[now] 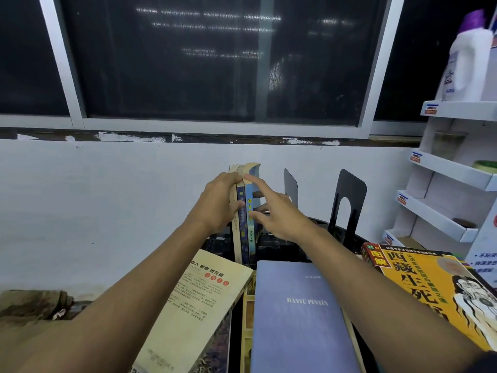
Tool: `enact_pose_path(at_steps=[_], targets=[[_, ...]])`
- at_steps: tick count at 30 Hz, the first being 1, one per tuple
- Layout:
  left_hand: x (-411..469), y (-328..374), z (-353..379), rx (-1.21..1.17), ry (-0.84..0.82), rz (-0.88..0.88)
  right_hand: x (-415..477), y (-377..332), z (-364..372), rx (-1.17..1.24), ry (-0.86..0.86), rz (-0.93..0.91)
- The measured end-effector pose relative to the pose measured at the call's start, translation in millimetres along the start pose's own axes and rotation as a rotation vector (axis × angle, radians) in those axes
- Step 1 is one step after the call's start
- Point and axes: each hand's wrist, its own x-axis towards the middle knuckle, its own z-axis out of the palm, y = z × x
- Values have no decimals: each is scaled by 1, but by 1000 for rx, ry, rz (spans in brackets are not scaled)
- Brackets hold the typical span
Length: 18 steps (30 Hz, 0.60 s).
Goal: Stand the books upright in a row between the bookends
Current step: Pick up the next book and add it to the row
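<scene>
Our left hand point(217, 203) grips three upright paperback books point(243, 238) with curled fingers. Our right hand point(279, 219) is relaxed, with fingers spread straight, and touches the blue spine point(250, 230).

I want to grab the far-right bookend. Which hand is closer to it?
Right. The right hand is left of the bookend, touching the books; the left hand holds them, farther left.

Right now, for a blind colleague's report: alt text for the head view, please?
The left hand grips three upright books while the open right hand touches them. Two black bookends stand to their right; flat books lie in front.
</scene>
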Motion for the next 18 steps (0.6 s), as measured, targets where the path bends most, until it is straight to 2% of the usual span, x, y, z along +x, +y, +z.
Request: enact_pose_path(at_steps=[18], targets=[[-2,2,-2,-12,-27,-37,-4,-6,0,-85,-32,11]])
